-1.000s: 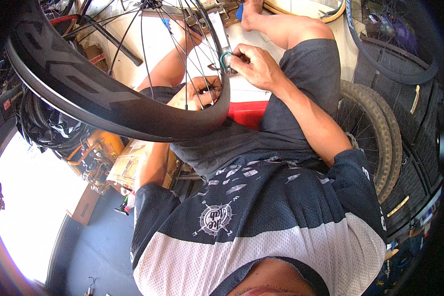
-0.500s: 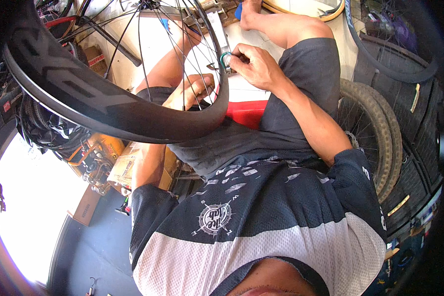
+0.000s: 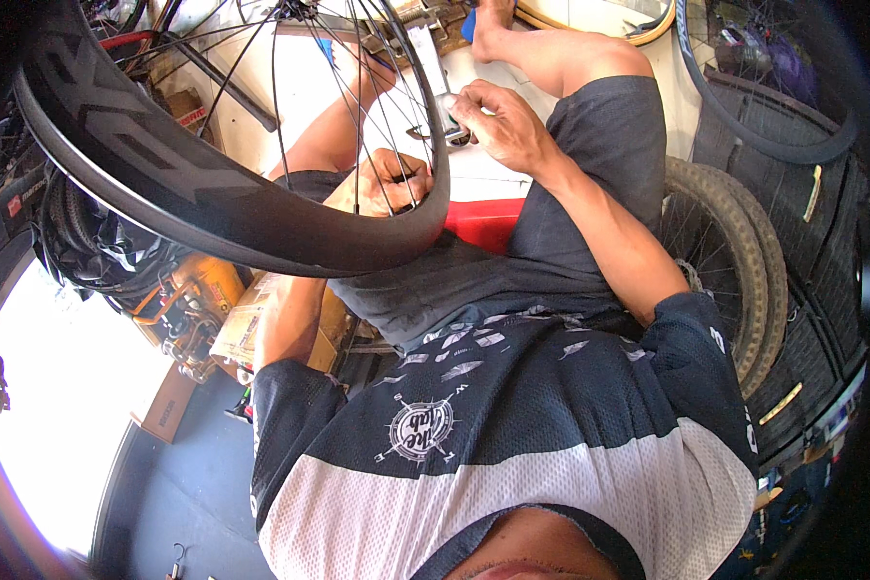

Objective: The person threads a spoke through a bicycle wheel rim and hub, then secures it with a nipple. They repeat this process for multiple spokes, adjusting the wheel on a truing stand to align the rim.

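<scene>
A black deep-section bicycle wheel (image 3: 261,224) stands before me at the left, its thin dark spokes (image 3: 277,106) running up to the hub (image 3: 300,8) at the top edge. My left hand (image 3: 385,184) reaches behind the rim, fingers curled among the spokes close to the rim's inner edge; what they pinch is hidden. Just outside the rim's right side, my right hand (image 3: 503,126) has thumb and fingers closed on a small rounded tool (image 3: 450,106), mostly covered by the fingertips.
A metal stand (image 3: 425,48) is beyond the wheel on the pale floor. Something red (image 3: 483,222) shows between my legs. Knobbly tyres (image 3: 759,251) lean at my right, below another wheel (image 3: 773,145). An orange machine (image 3: 198,290) and cardboard boxes (image 3: 246,324) are at my left.
My left hand has shifted slightly right, its fingers curling closer to the rim. My right hand has turned the small tool, so its teal round edge no longer faces me.
</scene>
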`<action>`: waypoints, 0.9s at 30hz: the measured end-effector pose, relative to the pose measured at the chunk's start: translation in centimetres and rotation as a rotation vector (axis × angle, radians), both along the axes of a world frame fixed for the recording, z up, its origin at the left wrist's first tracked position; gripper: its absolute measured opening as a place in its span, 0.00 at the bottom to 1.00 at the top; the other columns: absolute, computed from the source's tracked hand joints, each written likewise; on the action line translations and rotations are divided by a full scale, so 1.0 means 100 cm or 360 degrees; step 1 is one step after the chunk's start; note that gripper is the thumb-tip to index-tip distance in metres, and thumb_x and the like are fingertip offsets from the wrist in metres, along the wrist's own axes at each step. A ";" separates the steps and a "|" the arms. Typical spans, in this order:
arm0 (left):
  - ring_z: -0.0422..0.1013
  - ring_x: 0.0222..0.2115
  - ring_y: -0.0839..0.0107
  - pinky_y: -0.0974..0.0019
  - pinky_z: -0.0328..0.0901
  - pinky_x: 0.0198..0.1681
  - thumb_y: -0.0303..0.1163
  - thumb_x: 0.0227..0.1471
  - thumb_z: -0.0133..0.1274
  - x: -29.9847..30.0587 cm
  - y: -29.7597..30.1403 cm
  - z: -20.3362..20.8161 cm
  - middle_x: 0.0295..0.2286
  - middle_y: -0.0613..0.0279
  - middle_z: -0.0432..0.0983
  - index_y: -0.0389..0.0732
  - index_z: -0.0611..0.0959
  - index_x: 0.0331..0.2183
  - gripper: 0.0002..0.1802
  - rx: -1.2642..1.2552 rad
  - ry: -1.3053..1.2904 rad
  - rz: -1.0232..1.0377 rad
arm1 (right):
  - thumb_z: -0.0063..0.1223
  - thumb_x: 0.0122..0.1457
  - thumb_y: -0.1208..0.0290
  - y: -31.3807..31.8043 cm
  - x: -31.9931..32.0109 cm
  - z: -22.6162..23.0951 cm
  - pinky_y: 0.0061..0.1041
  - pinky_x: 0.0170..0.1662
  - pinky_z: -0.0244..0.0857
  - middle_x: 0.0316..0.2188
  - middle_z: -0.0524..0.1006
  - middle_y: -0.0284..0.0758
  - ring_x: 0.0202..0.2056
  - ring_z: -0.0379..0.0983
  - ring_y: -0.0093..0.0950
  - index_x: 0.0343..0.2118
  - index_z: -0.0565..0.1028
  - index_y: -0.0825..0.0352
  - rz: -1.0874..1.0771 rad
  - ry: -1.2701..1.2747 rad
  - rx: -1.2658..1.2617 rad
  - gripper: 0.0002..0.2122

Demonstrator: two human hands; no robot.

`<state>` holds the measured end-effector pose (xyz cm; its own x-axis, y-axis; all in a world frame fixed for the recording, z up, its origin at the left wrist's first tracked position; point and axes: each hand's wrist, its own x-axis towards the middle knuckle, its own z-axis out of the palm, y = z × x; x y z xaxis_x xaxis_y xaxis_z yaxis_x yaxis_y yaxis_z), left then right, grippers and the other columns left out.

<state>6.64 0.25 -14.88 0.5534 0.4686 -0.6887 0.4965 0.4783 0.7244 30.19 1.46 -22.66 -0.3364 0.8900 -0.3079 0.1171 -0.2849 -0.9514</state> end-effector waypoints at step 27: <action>0.65 0.21 0.83 0.67 0.58 0.25 0.38 0.65 0.58 -0.011 0.007 -0.062 0.17 0.75 0.69 0.36 0.82 0.27 0.18 0.0102 -0.0131 -0.0291 | 0.58 0.65 0.56 -0.002 0.001 -0.010 0.37 0.37 0.71 0.30 0.83 0.44 0.30 0.81 0.37 0.38 0.80 0.71 0.0192 -0.0204 0.0089 0.18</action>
<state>5.57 0.93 -21.07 0.6862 0.3966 -0.6097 0.5088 0.3373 0.7921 30.30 1.21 -23.68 -0.4027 0.8625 -0.3063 0.2684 -0.2087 -0.9404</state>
